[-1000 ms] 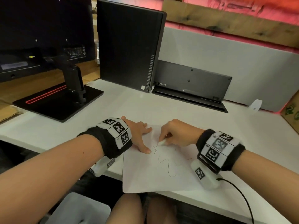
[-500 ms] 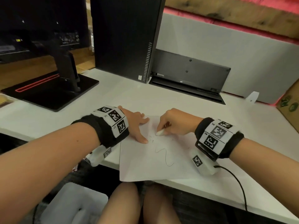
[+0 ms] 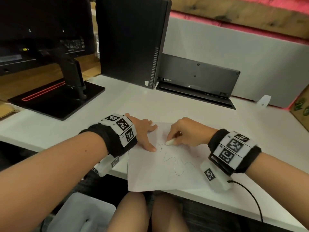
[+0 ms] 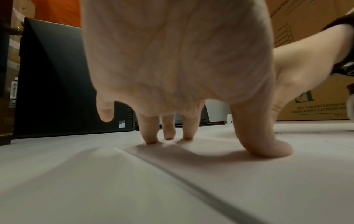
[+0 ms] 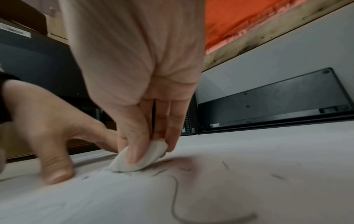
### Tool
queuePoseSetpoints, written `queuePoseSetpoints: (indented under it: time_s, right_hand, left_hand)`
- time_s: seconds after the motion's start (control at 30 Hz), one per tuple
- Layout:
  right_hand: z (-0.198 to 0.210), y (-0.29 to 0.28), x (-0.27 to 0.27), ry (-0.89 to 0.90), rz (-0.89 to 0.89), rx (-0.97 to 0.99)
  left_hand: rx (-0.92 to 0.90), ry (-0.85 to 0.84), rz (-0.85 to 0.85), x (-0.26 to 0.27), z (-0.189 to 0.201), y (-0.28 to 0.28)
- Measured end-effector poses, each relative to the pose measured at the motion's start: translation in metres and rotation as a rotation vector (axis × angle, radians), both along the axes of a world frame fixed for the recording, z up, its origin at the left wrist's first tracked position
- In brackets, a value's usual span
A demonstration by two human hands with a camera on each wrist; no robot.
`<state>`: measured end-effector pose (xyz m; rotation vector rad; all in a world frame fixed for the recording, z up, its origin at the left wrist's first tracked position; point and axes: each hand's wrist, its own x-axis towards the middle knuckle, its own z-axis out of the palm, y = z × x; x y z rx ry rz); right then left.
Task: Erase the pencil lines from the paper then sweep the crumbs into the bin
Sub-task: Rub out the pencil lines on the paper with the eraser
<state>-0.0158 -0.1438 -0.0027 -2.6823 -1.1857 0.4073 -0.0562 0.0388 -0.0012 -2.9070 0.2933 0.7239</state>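
A white sheet of paper with wavy pencil lines lies at the desk's front edge, its near corner hanging over. My right hand pinches a white eraser and holds it against the paper at the upper scribble. In the right wrist view the eraser sits under thumb and fingers on smudged marks, with dark crumbs nearby. My left hand lies spread on the paper's left edge, its fingertips and thumb pressing the sheet down.
A black computer tower, a monitor stand and an upright dark keyboard stand behind the paper. A cardboard box is at the far right. A pale grey bin sits below the desk by my left knee.
The eraser has shifted slightly over the upper scribble while my left hand stays pressing the paper. The head view has tilted down a little.
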Motion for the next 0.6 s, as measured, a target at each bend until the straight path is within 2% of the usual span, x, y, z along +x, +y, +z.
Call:
queuePoseSetpoints:
  time_s: [0.1, 0.3, 0.6]
  right_hand:
    - [0.004, -0.002, -0.003, 0.036, -0.003, -0.008]
    - [0.008, 0.018, 0.017, -0.05, -0.048, -0.008]
    - [0.009, -0.003, -0.003, 0.056, -0.013, 0.008]
  left_hand:
    - [-0.007, 0.0, -0.005, 0.0, 0.0, 0.0]
    - [0.007, 0.008, -0.002, 0.0, 0.001, -0.001]
    - [-0.015, 0.009, 0.004, 0.0, 0.001, 0.0]
